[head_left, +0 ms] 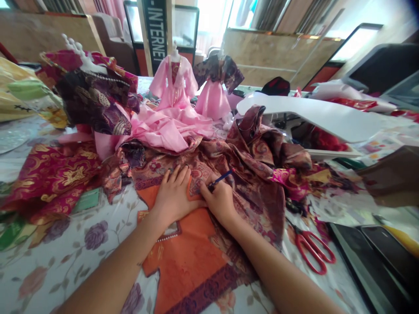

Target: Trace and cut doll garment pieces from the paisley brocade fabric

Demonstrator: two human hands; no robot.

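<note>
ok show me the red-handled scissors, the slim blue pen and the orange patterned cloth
red-handled scissors [319, 243], head view, on one red finger loop
slim blue pen [222, 177], head view, on its blue shaft
orange patterned cloth [186, 257], head view, on its orange surface below the hands

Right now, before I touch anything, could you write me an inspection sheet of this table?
Surface: floral cloth covering the table.
Job's things: orange patterned fabric, brown patterned silk, blue pencil.
Hands: left hand spread flat on the fabric; right hand gripping the pencil, its tip on the silk.
Clutter: red-handled scissors, crimson and gold brocade, dark tablet-like case.
Cables: nothing seen.
Surroundings: pink gown on a small dress form, wood panelling.
</note>
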